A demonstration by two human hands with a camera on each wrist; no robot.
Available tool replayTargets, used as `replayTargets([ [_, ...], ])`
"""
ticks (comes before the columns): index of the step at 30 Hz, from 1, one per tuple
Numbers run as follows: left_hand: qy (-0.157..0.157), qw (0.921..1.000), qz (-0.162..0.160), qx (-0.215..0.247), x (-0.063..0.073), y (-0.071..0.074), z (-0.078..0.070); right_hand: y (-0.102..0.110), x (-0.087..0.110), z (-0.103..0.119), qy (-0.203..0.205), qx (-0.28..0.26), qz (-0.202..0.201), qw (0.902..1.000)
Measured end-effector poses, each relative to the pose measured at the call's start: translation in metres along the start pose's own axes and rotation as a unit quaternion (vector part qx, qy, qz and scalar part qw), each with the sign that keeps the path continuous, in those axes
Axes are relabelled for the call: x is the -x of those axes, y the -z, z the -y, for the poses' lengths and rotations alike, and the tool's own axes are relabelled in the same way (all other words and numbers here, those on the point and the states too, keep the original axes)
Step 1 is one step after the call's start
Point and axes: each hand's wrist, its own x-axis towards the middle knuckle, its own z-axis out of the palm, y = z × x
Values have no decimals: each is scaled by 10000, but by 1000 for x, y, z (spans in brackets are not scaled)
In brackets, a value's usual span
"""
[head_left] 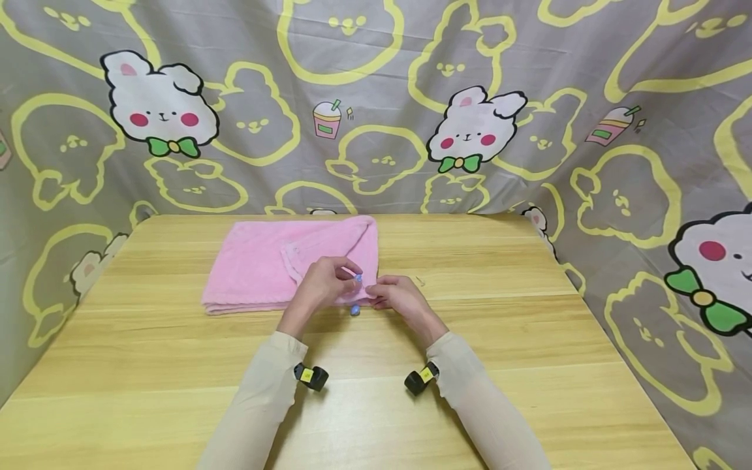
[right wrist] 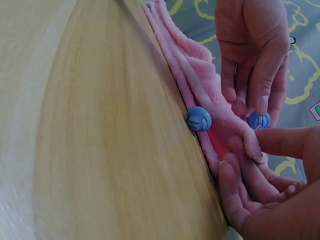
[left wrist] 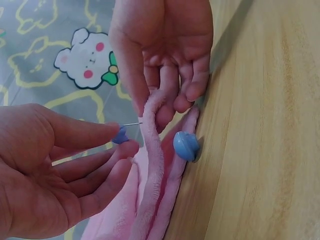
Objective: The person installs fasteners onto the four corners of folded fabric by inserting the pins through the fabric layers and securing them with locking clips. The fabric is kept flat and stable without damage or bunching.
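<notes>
Head view: pink plush towel [head_left: 252,261], folded, one flap turned back, lies by the tabletop's [head_left: 147,365] far edge, left of middle. Left hand [head_left: 320,281] pinches a blue-headed pin [left wrist: 120,135] between thumb and finger; right hand [head_left: 402,297] pinches the towel's near right corner. Progress, judged: folding looks done, pinning looks mid-step. Needle points at the raised towel edge, tip at or just beside it; can't tell if it's through. Fastening looks left to do. Second blue knob [head_left: 355,311] sits against the towel's near edge; can't tell if loose or attached. Small thin object [head_left: 420,281] lies right of the towel, too small to identify. Bunny-print curtain [head_left: 376,98] hangs past the tabletop's far edge. Nothing much blocks the pin; fingers of the right hand sit close to its point, a possible prick risk.
</notes>
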Motion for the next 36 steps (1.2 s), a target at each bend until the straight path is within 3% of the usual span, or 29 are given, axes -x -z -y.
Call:
replayTargets([
  [10,-201,9994,-261,-142,0,-4,-1,0,0,0,-31,-30,4,10000],
  [26,-379,9989,-225,-140,1,-4,-2,0,-1,-2,19,-208,-17,9998],
  [36,-315,9991,-259,-129,0,-6,-3,0,-1,-3,59,-196,-44,9998],
])
